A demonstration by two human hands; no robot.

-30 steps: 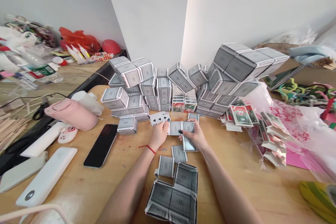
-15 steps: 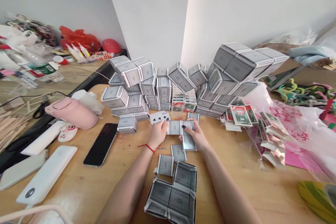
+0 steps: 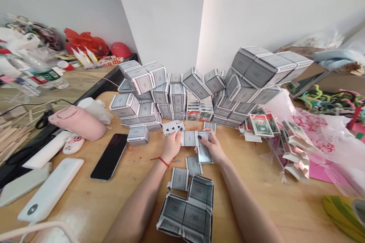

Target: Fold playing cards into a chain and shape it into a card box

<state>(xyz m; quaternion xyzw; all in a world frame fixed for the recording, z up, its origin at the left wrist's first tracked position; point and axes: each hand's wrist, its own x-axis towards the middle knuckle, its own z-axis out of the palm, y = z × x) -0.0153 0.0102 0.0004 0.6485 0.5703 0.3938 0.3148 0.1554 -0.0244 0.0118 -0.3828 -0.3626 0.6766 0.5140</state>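
Between my hands are folded playing cards (image 3: 190, 138) with grey patterned backs, set at an angle to each other. My left hand (image 3: 172, 145) pinches their left end, thumb on top. My right hand (image 3: 212, 145) grips the right-hand card (image 3: 204, 150), its thumb on the face and other fingers mostly hidden beneath. A face-up club card (image 3: 172, 127) lies just beyond my left hand. Nearer me are two flat folded cards, one (image 3: 194, 166) close to my hands and another (image 3: 179, 179) beside an L-shaped block of joined card cubes (image 3: 185, 212).
Stacked card cubes (image 3: 178, 95) line the table's back, rising at right (image 3: 256, 66). A black phone (image 3: 110, 156), a white power bank (image 3: 51, 188) and a pink roll (image 3: 78, 122) lie left. Open card boxes (image 3: 296, 148) and yellow tape (image 3: 345, 216) are right.
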